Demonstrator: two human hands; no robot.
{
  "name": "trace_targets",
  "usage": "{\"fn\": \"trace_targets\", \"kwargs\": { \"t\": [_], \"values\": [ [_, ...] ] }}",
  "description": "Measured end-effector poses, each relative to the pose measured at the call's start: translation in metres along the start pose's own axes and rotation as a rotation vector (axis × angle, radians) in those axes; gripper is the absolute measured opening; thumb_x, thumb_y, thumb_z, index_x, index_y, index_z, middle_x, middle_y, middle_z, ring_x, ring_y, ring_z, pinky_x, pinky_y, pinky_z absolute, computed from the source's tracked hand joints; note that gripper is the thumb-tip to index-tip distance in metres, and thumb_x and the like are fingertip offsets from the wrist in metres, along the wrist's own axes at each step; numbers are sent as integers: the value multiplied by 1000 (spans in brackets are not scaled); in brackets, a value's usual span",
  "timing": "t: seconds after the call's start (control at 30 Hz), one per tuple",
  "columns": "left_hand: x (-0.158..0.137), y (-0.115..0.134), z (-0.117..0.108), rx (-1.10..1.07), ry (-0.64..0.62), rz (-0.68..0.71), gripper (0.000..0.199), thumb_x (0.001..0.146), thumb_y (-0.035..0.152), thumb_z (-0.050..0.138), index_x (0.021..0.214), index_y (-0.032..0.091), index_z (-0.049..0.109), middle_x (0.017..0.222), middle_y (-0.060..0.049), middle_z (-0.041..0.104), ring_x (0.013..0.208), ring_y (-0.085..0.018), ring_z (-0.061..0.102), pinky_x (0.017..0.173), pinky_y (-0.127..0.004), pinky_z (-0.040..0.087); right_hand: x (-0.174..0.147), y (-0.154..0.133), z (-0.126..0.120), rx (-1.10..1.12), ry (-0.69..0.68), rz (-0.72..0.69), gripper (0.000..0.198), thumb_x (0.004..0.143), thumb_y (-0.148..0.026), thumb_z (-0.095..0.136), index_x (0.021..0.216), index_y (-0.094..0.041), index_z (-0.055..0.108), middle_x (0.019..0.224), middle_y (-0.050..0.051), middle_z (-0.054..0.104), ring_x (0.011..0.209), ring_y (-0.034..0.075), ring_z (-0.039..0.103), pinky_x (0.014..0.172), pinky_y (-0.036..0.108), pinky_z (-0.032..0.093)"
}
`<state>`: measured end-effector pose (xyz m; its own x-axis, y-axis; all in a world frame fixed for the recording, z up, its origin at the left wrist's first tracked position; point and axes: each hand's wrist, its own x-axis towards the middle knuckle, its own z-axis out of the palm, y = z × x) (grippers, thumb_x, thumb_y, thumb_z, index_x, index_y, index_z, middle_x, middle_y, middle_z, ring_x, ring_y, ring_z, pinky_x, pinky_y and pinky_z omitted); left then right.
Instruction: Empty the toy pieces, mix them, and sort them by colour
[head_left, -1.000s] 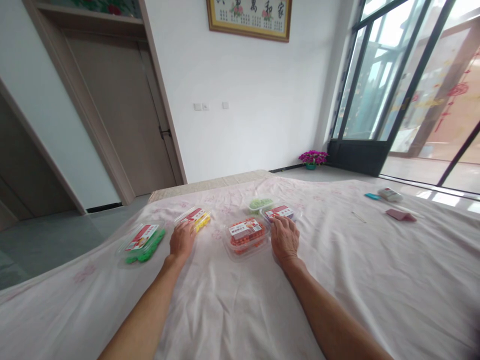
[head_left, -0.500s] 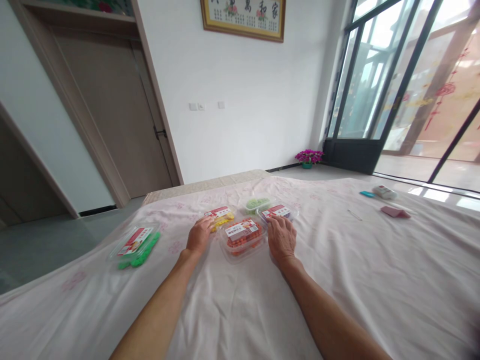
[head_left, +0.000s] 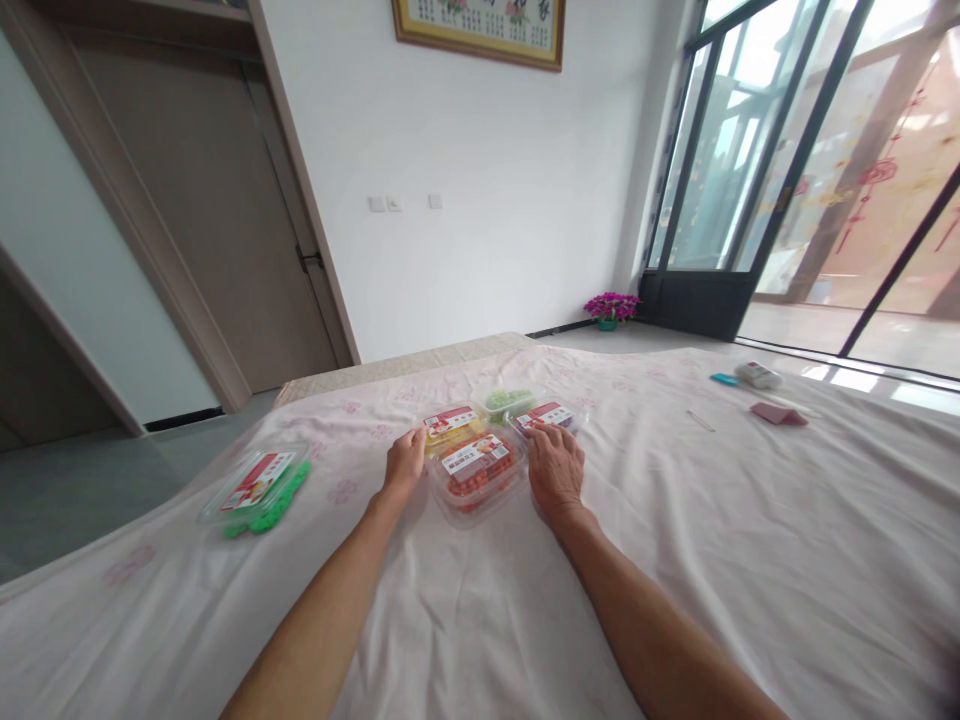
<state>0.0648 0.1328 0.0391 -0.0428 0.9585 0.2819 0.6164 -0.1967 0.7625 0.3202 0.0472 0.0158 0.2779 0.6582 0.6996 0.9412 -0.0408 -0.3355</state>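
Floral cloth (head_left: 420, 630): green-filled plastic box (head_left: 259, 487) at left, apart. Left hand (head_left: 405, 462), fingers curled at yellow-filled box's (head_left: 452, 428) left edge; grip, I cannot tell. Orange-filled box (head_left: 478, 470) near, pale-green-filled box (head_left: 508, 402) far. Right hand (head_left: 556, 464), fingers bent over purple-filled box's (head_left: 546, 413) near edge; grip unclear.

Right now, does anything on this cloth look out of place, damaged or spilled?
One thing: the bright green box sits alone to the left, while the orange box, yellow box, pale green box and purple box are bunched together. The cloth is wrinkled. I see no spill; fine cracks would be too small to tell.
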Motion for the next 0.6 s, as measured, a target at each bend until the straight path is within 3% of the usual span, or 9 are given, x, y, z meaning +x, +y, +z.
{"fn": "trace_targets", "kwargs": {
  "t": [0.1,0.27,0.47,0.6],
  "values": [
    [-7,5,9,-45,12,-19,51,95,47,33,98,17,74,99,-12,75,94,-23,69,81,-29,50,0,-1,0,-3,-4,8,26,98,-27,45,111,-26,68,122,6,65,121,24,43,97,38,29],
    [-18,6,29,-119,104,-53,64,99,44,13,115,12,66,110,-14,72,99,-22,68,85,-30,51,0,-2,-3,-1,-12,16,26,98,-28,45,111,-27,68,124,5,64,122,24,43,96,38,29],
    [-15,4,41,-102,169,-65,54,99,39,20,118,18,66,111,-11,72,108,-24,64,92,-35,50,1,-4,-7,29,-19,16,28,99,-29,44,111,-26,68,124,6,65,121,24,44,96,38,30],
    [-17,0,33,-71,170,-13,50,98,36,22,116,18,66,113,-11,70,113,-23,61,97,-35,48,1,-2,-7,52,-21,11,29,99,-29,42,111,-25,69,123,5,65,121,24,43,96,37,32]
  ]
}}
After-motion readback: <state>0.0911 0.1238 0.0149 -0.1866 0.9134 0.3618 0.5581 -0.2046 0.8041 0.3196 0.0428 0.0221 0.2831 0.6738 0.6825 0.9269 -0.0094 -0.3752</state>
